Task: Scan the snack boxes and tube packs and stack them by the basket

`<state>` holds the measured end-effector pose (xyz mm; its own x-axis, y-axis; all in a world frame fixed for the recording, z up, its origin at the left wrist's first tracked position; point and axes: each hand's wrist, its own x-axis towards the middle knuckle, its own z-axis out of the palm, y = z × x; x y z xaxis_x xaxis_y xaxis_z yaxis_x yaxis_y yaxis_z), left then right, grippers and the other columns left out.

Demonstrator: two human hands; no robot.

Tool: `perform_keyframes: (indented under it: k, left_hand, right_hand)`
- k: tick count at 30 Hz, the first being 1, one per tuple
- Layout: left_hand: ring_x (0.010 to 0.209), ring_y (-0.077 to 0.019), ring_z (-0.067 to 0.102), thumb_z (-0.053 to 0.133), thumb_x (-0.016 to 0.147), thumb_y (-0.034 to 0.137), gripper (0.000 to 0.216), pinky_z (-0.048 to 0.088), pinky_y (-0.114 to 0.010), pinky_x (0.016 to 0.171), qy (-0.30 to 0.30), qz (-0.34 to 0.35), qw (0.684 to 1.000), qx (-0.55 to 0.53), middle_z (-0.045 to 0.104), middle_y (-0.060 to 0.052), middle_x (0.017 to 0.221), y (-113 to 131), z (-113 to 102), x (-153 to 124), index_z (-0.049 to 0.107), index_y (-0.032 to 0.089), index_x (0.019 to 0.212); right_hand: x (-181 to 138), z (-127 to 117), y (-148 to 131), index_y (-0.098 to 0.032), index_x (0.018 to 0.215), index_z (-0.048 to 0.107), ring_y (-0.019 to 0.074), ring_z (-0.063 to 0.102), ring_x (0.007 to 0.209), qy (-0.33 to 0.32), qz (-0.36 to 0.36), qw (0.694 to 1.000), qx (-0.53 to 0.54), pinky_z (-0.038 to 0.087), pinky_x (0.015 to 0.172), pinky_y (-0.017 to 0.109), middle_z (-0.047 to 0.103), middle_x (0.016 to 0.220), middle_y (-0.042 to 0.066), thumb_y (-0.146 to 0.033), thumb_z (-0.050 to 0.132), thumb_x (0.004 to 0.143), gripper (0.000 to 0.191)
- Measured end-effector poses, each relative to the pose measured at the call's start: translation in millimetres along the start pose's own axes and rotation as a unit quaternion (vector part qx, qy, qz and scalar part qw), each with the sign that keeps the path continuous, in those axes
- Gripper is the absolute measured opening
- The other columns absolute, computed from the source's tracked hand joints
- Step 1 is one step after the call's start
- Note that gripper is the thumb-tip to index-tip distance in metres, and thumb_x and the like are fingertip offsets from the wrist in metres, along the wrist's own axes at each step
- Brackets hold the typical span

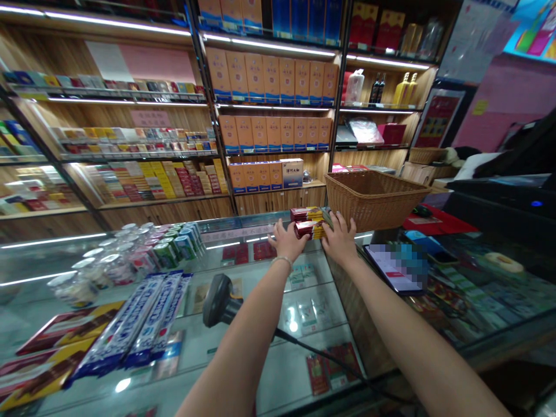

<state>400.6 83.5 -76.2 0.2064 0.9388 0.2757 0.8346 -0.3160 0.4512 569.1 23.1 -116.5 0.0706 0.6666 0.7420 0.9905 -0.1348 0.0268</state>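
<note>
Two short stacks of small red and yellow packs (309,229) stand near the far edge of the glass counter, one behind the other. My left hand (289,243) presses on their left side, its thumb at the front pack and its other fingers spread. From the right, my right hand (342,240) grips the same packs, fingers curved along their side. A grey-green object, partly hidden, shows behind the right fingers. A grey barcode scanner (220,301) lies on the counter left of my left forearm, its cable running beneath both arms.
A wicker basket (373,200) stands just right of my right hand. A phone (397,269) with a lit screen lies nearby. Blue-wrapped bars (134,324), chocolate packs (61,347) and several jars (117,268) cover the counter's left. Stocked shelves line the wall.
</note>
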Motion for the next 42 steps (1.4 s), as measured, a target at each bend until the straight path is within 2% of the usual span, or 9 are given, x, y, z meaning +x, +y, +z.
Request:
perform_keyframes:
  k: [6, 11, 15, 20, 26, 30, 34, 39, 42]
  left_hand:
    - [0.164, -0.0359, 0.019, 0.071, 0.085, 0.062, 0.076, 0.017, -0.065, 0.129, -0.006, 0.001, 1.000, -0.001, 0.024, -0.014, 0.177, -0.8, 0.9, 0.8, 0.053, 0.033, 0.152]
    - [0.166, -0.0357, 0.011, 0.068, 0.081, 0.072, 0.110, 0.016, -0.064, 0.130, -0.008, 0.007, 1.000, -0.007, 0.013, -0.015, 0.179, -1.3, 4.0, 2.5, 0.020, 0.027, 0.169]
    - [0.167, -0.0362, 0.003, 0.060, 0.081, 0.082, 0.118, 0.014, -0.066, 0.129, -0.019, 0.020, 1.000, -0.015, 0.003, -0.012, 0.181, -1.8, 2.6, 3.7, 0.005, 0.029, 0.172]
    - [0.167, -0.0370, -0.005, 0.059, 0.078, 0.086, 0.123, 0.010, -0.067, 0.130, -0.045, 0.022, 0.999, -0.008, -0.002, -0.012, 0.181, -4.2, -2.3, 3.6, 0.003, 0.029, 0.172]
    - [0.167, -0.0374, -0.004, 0.058, 0.081, 0.084, 0.118, 0.008, -0.069, 0.129, -0.049, 0.021, 0.998, -0.023, -0.001, -0.016, 0.181, -4.7, -15.9, 2.5, 0.007, 0.028, 0.172]
    - [0.167, -0.0381, 0.001, 0.054, 0.083, 0.086, 0.117, 0.011, -0.069, 0.128, -0.026, 0.012, 0.998, -0.049, 0.004, -0.018, 0.180, -6.7, -42.6, 1.3, 0.006, 0.028, 0.172]
    - [0.166, -0.0374, 0.005, 0.056, 0.085, 0.081, 0.110, 0.016, -0.067, 0.129, -0.010, 0.010, 0.999, -0.037, 0.010, -0.016, 0.180, -19.3, -84.7, 2.1, 0.010, 0.030, 0.172]
    - [0.166, -0.0396, 0.010, 0.056, 0.089, 0.076, 0.102, 0.019, -0.067, 0.128, 0.012, 0.010, 1.000, 0.006, 0.018, -0.017, 0.178, -54.3, -144.5, 1.3, 0.021, 0.026, 0.171]
    - [0.166, -0.0382, 0.003, 0.059, 0.093, 0.067, 0.090, 0.007, -0.068, 0.130, 0.042, 0.033, 0.998, 0.042, 0.016, -0.009, 0.180, -82.3, -177.1, -4.9, 0.028, 0.031, 0.169]
  right_hand:
    - [-0.5, 2.5, 1.7, -0.017, 0.139, 0.067, 0.0367, 0.033, 0.154, -0.011, -0.003, 1.000, -0.002, 0.013, 0.125, 0.067, 0.044, 0.167, 0.020, -0.028, 0.061, 0.091, 0.049]
    - [-0.9, 5.0, 3.0, -0.024, 0.157, 0.051, 0.0389, 0.020, 0.160, 0.010, -0.009, 1.000, -0.007, 0.011, 0.125, 0.068, 0.031, 0.173, 0.019, -0.034, 0.065, 0.093, 0.066]
    - [-1.7, 6.5, 4.2, -0.030, 0.165, 0.038, 0.0392, 0.010, 0.163, 0.012, -0.019, 1.000, -0.013, 0.006, 0.125, 0.070, 0.023, 0.177, 0.015, -0.043, 0.063, 0.097, 0.074]
    - [-3.3, 9.5, 5.6, -0.032, 0.165, 0.038, 0.0392, 0.007, 0.164, 0.007, -0.025, 0.999, -0.020, 0.004, 0.125, 0.071, 0.021, 0.178, 0.013, -0.047, 0.061, 0.099, 0.072]
    - [-4.5, 10.1, 5.1, -0.029, 0.165, 0.039, 0.0387, 0.016, 0.162, 0.019, -0.023, 0.999, -0.023, 0.006, 0.125, 0.070, 0.023, 0.177, 0.016, -0.042, 0.061, 0.099, 0.071]
    - [-5.5, 7.0, 5.0, -0.025, 0.163, 0.043, 0.0379, 0.023, 0.160, 0.038, -0.033, 0.998, -0.025, 0.009, 0.125, 0.070, 0.032, 0.173, 0.019, -0.041, 0.057, 0.101, 0.066]
    - [-5.4, 3.7, 2.4, -0.023, 0.157, 0.052, 0.0360, 0.025, 0.160, 0.032, -0.060, 0.997, -0.022, 0.012, 0.125, 0.069, 0.037, 0.171, 0.019, -0.036, 0.055, 0.102, 0.057]
    - [4.9, -6.1, -13.1, -0.026, 0.157, 0.052, 0.0364, 0.026, 0.159, 0.029, -0.043, 0.998, -0.019, 0.014, 0.124, 0.072, 0.038, 0.170, 0.018, -0.042, 0.049, 0.105, 0.054]
    - [17.3, -18.0, -32.0, -0.026, 0.159, 0.050, 0.0391, 0.023, 0.160, 0.037, -0.040, 0.998, -0.004, 0.015, 0.123, 0.072, 0.035, 0.171, 0.019, -0.047, 0.050, 0.105, 0.057]
